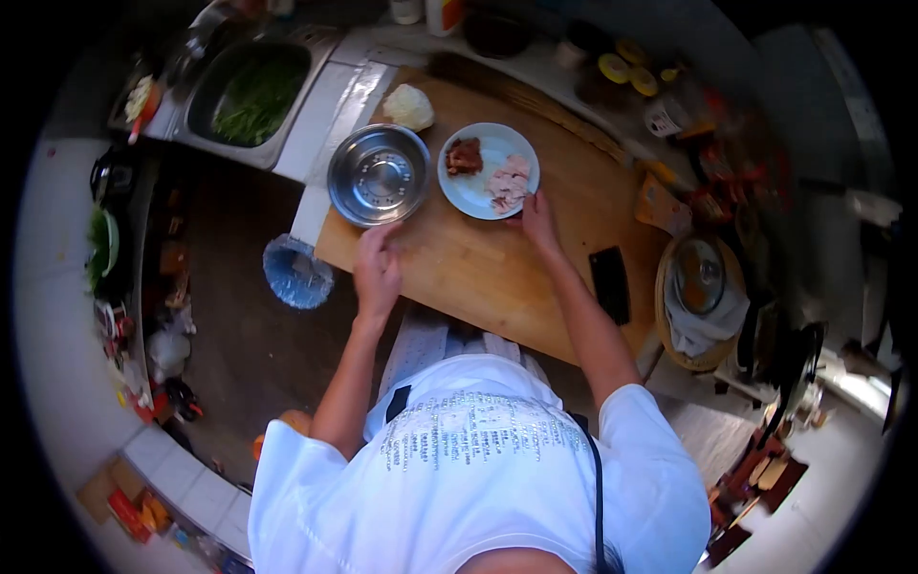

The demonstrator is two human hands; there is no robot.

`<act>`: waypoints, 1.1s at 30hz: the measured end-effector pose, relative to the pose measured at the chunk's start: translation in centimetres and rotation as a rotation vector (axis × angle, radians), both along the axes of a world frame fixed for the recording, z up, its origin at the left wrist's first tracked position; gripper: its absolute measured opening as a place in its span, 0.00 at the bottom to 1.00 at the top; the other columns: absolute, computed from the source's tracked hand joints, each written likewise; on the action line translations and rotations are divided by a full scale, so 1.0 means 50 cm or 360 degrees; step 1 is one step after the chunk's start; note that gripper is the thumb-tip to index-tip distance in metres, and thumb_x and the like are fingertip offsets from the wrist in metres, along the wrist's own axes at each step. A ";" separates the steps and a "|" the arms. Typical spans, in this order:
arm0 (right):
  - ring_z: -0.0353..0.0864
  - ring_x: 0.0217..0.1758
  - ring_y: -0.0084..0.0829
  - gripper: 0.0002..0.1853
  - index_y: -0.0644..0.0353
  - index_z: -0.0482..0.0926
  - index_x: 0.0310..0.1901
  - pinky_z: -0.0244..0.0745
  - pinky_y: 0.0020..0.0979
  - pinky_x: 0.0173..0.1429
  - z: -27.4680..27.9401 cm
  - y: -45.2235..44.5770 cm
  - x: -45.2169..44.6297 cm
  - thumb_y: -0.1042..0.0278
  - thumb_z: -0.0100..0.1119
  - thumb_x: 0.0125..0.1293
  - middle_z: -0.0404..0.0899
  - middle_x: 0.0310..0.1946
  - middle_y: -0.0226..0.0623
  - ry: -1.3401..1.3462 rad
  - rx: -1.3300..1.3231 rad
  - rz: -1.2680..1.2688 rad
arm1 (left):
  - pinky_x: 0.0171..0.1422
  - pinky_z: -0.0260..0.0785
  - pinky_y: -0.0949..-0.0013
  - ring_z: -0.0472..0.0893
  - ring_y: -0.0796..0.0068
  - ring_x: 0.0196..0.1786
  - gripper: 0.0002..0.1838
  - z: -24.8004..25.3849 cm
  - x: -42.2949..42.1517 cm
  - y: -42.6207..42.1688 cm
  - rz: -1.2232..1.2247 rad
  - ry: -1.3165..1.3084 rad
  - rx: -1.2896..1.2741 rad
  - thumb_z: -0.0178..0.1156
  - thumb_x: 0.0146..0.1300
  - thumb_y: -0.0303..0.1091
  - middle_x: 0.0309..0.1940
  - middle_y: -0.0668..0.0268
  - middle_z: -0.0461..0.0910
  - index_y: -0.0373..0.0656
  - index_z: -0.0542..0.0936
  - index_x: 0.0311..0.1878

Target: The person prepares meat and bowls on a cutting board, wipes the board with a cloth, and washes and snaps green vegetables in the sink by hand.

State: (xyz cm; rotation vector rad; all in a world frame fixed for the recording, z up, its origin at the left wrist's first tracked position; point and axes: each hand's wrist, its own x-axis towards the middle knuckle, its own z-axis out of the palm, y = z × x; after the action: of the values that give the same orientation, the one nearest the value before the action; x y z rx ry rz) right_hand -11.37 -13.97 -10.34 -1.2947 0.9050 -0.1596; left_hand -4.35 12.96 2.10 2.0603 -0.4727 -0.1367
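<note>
A white plate (490,134) lies on the wooden board, with a dark red pile of meat (465,157) on one side and pale pink meat pieces (510,180) on the other. My right hand (538,222) grips the plate at its near right rim, the thumb over the edge. To the left of the plate stands a round stainless steel bowl (379,176) with nothing visible in it but reflections. My left hand (378,273) is just below the bowl, fingers loosely bent and apart, their tips at its near rim; whether they press on it I cannot tell. Behind the bowl sits a pale cabbage-like piece (409,107).
The wooden board (459,273) carries a dark phone (609,285) at right. Beyond it is a basket (672,330) with a cloth and glass lid. Green leaves (251,105) fill the sink (298,91). A lined bin (297,272) stands on the floor. Jars and packets line the back.
</note>
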 end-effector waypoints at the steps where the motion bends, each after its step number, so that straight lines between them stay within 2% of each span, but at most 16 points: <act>1: 0.79 0.31 0.26 0.15 0.62 0.64 0.54 0.81 0.26 0.28 -0.009 -0.008 -0.006 0.64 0.37 0.72 0.75 0.39 0.38 -0.0015 -0.0066 0.0065 | 0.49 0.69 0.69 0.75 0.64 0.50 0.18 0.007 0.001 0.014 0.0020 0.0024 -0.0012 0.51 0.55 0.17 0.46 0.59 0.76 0.39 0.77 0.49; 4: 0.80 0.33 0.32 0.17 0.62 0.62 0.57 0.82 0.30 0.29 -0.037 -0.023 -0.026 0.65 0.42 0.70 0.75 0.41 0.41 0.0118 -0.0411 0.0041 | 0.47 0.69 0.71 0.77 0.66 0.47 0.18 0.000 0.015 0.057 0.0036 -0.0021 0.0042 0.50 0.55 0.16 0.46 0.61 0.77 0.40 0.77 0.49; 5: 0.79 0.35 0.33 0.18 0.62 0.63 0.56 0.82 0.32 0.29 -0.055 -0.027 -0.037 0.64 0.44 0.68 0.74 0.40 0.41 -0.0069 -0.0215 -0.0114 | 0.47 0.69 0.71 0.77 0.66 0.47 0.18 -0.001 0.018 0.064 0.0003 -0.0017 0.0039 0.50 0.55 0.16 0.46 0.61 0.77 0.40 0.77 0.49; 10: 0.79 0.39 0.31 0.17 0.62 0.65 0.55 0.82 0.34 0.33 -0.094 -0.146 -0.148 0.60 0.41 0.71 0.75 0.41 0.39 -0.0053 -0.0260 -0.0319 | 0.44 0.68 0.70 0.76 0.67 0.45 0.16 -0.002 0.048 0.113 0.0051 0.0035 0.0090 0.51 0.56 0.17 0.44 0.62 0.77 0.40 0.78 0.48; 12: 0.79 0.40 0.31 0.19 0.61 0.64 0.57 0.82 0.33 0.35 -0.056 -0.193 -0.186 0.59 0.40 0.71 0.76 0.43 0.40 0.0059 -0.0300 -0.0153 | 0.44 0.69 0.71 0.76 0.68 0.44 0.15 -0.008 0.061 0.124 0.0066 0.0053 0.0100 0.51 0.57 0.18 0.44 0.61 0.77 0.40 0.78 0.47; 16: 0.80 0.40 0.29 0.21 0.61 0.62 0.60 0.80 0.29 0.39 0.017 -0.205 -0.186 0.58 0.40 0.72 0.76 0.43 0.38 0.0317 -0.0269 -0.0174 | 0.44 0.70 0.72 0.76 0.69 0.44 0.14 -0.013 0.082 0.135 0.0066 0.0123 -0.0014 0.52 0.57 0.18 0.43 0.60 0.76 0.39 0.78 0.47; 18: 0.80 0.38 0.32 0.20 0.62 0.66 0.57 0.78 0.30 0.37 0.026 -0.204 -0.185 0.57 0.43 0.71 0.77 0.43 0.41 0.0378 -0.0046 -0.0461 | 0.44 0.70 0.72 0.76 0.70 0.44 0.14 -0.017 0.085 0.140 0.0053 0.0197 -0.0060 0.52 0.57 0.18 0.43 0.61 0.76 0.39 0.78 0.46; 19: 0.80 0.38 0.32 0.20 0.62 0.66 0.57 0.78 0.30 0.37 0.073 -0.183 -0.175 0.57 0.43 0.71 0.77 0.43 0.41 0.0381 -0.0051 -0.0464 | 0.44 0.70 0.72 0.76 0.70 0.44 0.14 -0.015 0.087 0.143 0.0051 0.0201 -0.0064 0.52 0.57 0.18 0.43 0.61 0.76 0.39 0.78 0.46; 20: 0.80 0.38 0.35 0.18 0.62 0.69 0.54 0.76 0.31 0.38 0.163 -0.136 -0.148 0.58 0.45 0.70 0.77 0.42 0.44 0.0647 -0.0756 -0.0429 | 0.45 0.69 0.74 0.76 0.73 0.44 0.14 -0.008 0.089 0.148 0.0067 0.0175 -0.0052 0.52 0.59 0.18 0.43 0.63 0.76 0.38 0.77 0.47; 21: 0.79 0.37 0.37 0.17 0.63 0.71 0.51 0.75 0.33 0.39 0.213 -0.089 -0.122 0.59 0.47 0.69 0.76 0.42 0.47 0.0890 -0.1467 -0.0373 | 0.46 0.68 0.75 0.75 0.76 0.44 0.13 -0.004 0.092 0.154 0.0090 0.0141 -0.0041 0.52 0.60 0.19 0.43 0.65 0.75 0.38 0.77 0.49; 23: 0.76 0.36 0.43 0.13 0.65 0.74 0.36 0.71 0.35 0.37 0.193 -0.016 -0.079 0.62 0.55 0.63 0.74 0.37 0.47 0.0288 -0.1824 -0.0136 | 0.47 0.68 0.76 0.75 0.77 0.44 0.14 -0.012 0.096 0.171 0.0157 0.0146 -0.0076 0.52 0.60 0.19 0.43 0.65 0.75 0.37 0.76 0.49; 24: 0.74 0.40 0.45 0.10 0.64 0.75 0.33 0.70 0.37 0.43 0.213 0.058 -0.041 0.65 0.59 0.57 0.75 0.35 0.46 0.0012 -0.1792 0.0108 | 0.48 0.68 0.76 0.75 0.78 0.44 0.14 -0.015 0.095 0.184 0.0211 0.0156 -0.0102 0.52 0.60 0.18 0.43 0.66 0.75 0.37 0.76 0.49; 26: 0.72 0.44 0.41 0.12 0.61 0.76 0.36 0.69 0.40 0.47 0.196 0.153 0.007 0.70 0.60 0.48 0.74 0.41 0.42 -0.0487 -0.2007 0.0850 | 0.47 0.69 0.75 0.75 0.76 0.44 0.14 -0.027 0.094 0.206 0.0298 0.0198 -0.0180 0.52 0.59 0.18 0.43 0.65 0.75 0.37 0.76 0.49; 28: 0.71 0.49 0.45 0.18 0.59 0.74 0.49 0.68 0.40 0.54 0.222 0.250 0.071 0.71 0.59 0.54 0.70 0.50 0.44 -0.0278 -0.2120 0.1207 | 0.46 0.69 0.74 0.76 0.75 0.44 0.15 -0.027 0.096 0.234 0.0392 0.0228 -0.0257 0.52 0.58 0.17 0.43 0.65 0.75 0.38 0.77 0.48; 32: 0.72 0.49 0.42 0.15 0.57 0.75 0.47 0.69 0.38 0.53 0.130 0.286 0.133 0.71 0.57 0.55 0.72 0.50 0.40 -0.0277 -0.2119 0.1301 | 0.51 0.69 0.76 0.75 0.77 0.46 0.14 0.000 0.074 0.294 0.0580 0.0198 -0.0340 0.52 0.59 0.18 0.45 0.66 0.74 0.37 0.76 0.49; 33: 0.74 0.44 0.39 0.13 0.56 0.75 0.43 0.71 0.36 0.47 0.115 0.278 0.138 0.73 0.55 0.54 0.73 0.46 0.37 -0.0374 -0.2235 0.1244 | 0.51 0.68 0.76 0.75 0.78 0.46 0.14 0.004 0.063 0.313 0.0651 0.0263 -0.0329 0.52 0.60 0.18 0.45 0.65 0.74 0.37 0.76 0.49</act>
State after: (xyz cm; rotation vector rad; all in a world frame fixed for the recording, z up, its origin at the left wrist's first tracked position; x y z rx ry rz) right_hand -4.47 -0.09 -4.60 -2.7460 -0.1187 -0.3395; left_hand -1.19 28.59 2.27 1.8807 0.0402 -0.0112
